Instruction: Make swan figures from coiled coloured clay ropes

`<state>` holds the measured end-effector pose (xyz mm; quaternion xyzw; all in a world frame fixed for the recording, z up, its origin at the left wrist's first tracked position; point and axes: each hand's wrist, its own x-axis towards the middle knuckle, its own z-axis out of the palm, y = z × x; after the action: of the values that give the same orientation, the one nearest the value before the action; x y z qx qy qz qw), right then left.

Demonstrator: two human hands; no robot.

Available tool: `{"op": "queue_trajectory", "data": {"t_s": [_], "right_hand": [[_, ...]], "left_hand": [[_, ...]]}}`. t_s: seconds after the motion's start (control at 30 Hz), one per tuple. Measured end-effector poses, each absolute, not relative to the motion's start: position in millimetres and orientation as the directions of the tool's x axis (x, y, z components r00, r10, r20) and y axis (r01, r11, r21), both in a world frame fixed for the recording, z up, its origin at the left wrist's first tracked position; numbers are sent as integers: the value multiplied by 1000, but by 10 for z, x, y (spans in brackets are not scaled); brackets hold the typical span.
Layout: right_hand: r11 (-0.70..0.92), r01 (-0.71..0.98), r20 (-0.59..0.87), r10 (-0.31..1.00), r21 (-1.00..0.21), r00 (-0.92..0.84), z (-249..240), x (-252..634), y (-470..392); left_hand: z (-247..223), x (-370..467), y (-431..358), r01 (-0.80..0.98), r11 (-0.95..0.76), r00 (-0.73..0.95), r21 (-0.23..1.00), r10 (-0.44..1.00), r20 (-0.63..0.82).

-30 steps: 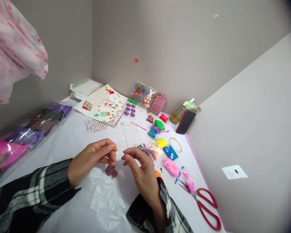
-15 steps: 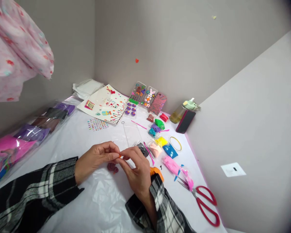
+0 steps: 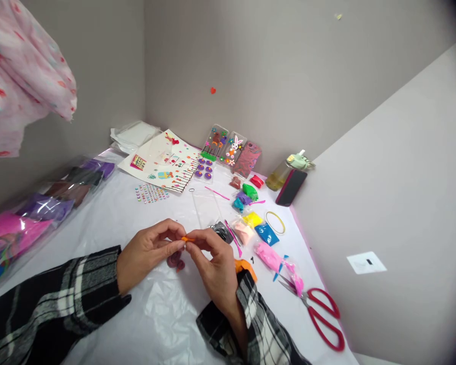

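A small piece of orange clay (image 3: 187, 239) is pinched between the fingertips of my left hand (image 3: 148, 253) and my right hand (image 3: 213, 263). Both hands are closed on it, above the white sheet. Below the fingers lies a brownish-mauve clay shape (image 3: 175, 259), partly hidden by my left hand. A larger orange clay lump (image 3: 246, 267) rests beside my right wrist, partly covered by the sleeve. Just beyond the hands is a clear phone case (image 3: 206, 207), with a black clay packet (image 3: 222, 231) next to it.
Coloured clay packets (image 3: 266, 234) lie to the right, near red-handled scissors (image 3: 323, 314). A dark phone (image 3: 292, 187) leans against a bottle (image 3: 278, 177). Decorated phone cases (image 3: 233, 151) and a drawing sheet (image 3: 159, 162) stand farther back. Bagged clay (image 3: 26, 223) lines the left side.
More of the orange clay shows between my fingertips now. My fingers have shifted slightly around it, and the camera view has moved a little.
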<state>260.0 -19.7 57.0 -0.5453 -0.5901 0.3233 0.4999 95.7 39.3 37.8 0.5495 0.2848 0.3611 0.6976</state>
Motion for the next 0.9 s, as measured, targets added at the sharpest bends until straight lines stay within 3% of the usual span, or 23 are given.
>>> {"op": "queue_trajectory", "data": {"t_s": [0.33, 0.53, 0.9], "right_hand": [[274, 525, 343, 939, -805, 36, 548, 2586, -233], [287, 478, 349, 936, -830, 44, 631, 2561, -234], [235, 477, 293, 955, -847, 51, 630, 2550, -237]], "left_hand": [[401, 963, 402, -97, 137, 643, 986, 765, -43], [471, 934, 429, -119, 202, 671, 972, 738, -71], [391, 958, 429, -113, 154, 656, 982, 754, -42]]}}
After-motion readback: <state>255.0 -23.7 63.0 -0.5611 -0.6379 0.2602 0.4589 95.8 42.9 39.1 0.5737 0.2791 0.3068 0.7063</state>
